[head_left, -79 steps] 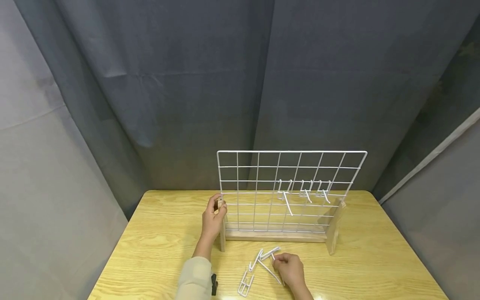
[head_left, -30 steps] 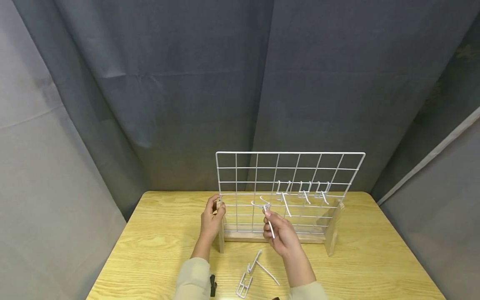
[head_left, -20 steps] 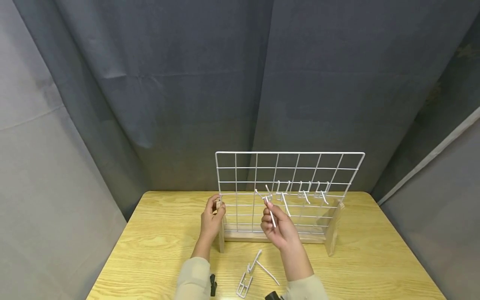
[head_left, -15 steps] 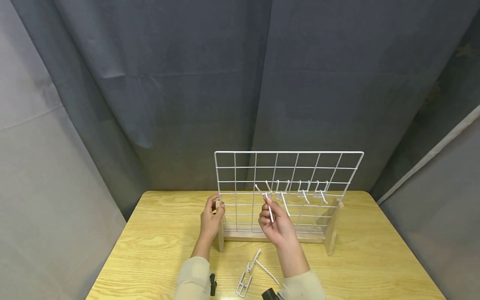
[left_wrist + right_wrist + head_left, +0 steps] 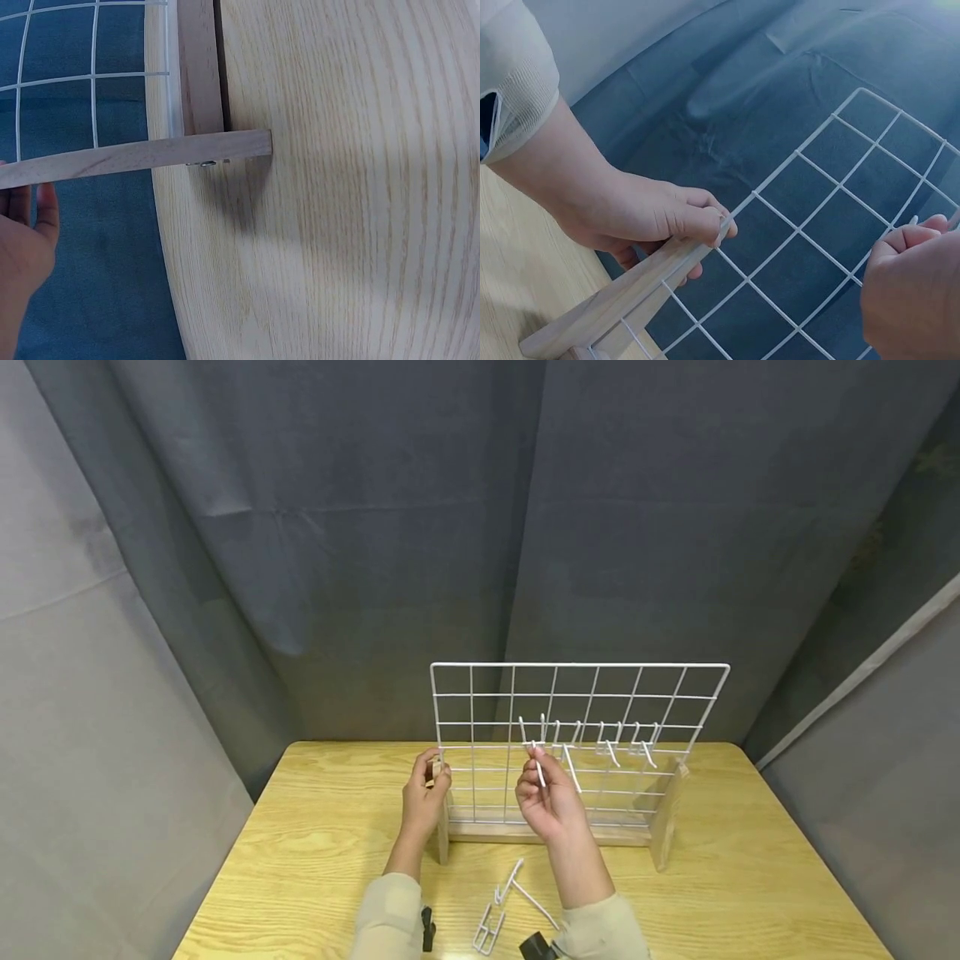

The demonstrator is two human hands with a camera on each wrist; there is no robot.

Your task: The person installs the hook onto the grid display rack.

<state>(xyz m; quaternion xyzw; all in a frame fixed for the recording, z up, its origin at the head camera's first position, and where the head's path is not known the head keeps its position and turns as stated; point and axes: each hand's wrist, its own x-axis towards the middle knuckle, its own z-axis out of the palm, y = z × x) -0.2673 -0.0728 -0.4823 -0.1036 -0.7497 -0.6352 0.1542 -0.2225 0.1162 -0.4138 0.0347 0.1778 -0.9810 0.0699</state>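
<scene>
In the head view a white wire grid panel [image 5: 491,693] stands in a wooden base [image 5: 551,833]. My left hand [image 5: 422,797] grips the top of the base's left upright; the right wrist view shows that left hand [image 5: 656,217] with thumb and fingers round the wood. My right hand [image 5: 553,797] pinches a white wire hook [image 5: 539,772] by its prong, in front of the grid. The two upper tips of this hook overlap a horizontal grid wire, left of several hooks. Those hanging hooks are a long one [image 5: 572,767] and two shorter ones, [image 5: 612,752] among them.
Loose white hooks lie on the wooden table [image 5: 315,852] before the base: one with a long prong [image 5: 534,903] and a flat frame-shaped one [image 5: 488,932]. Grey curtains [image 5: 375,568] hang behind the table and at both sides.
My right hand has picked a hook off the table, lifted it to the grid and turned its tips upward against the wires. My left hand stays on the upright.
</scene>
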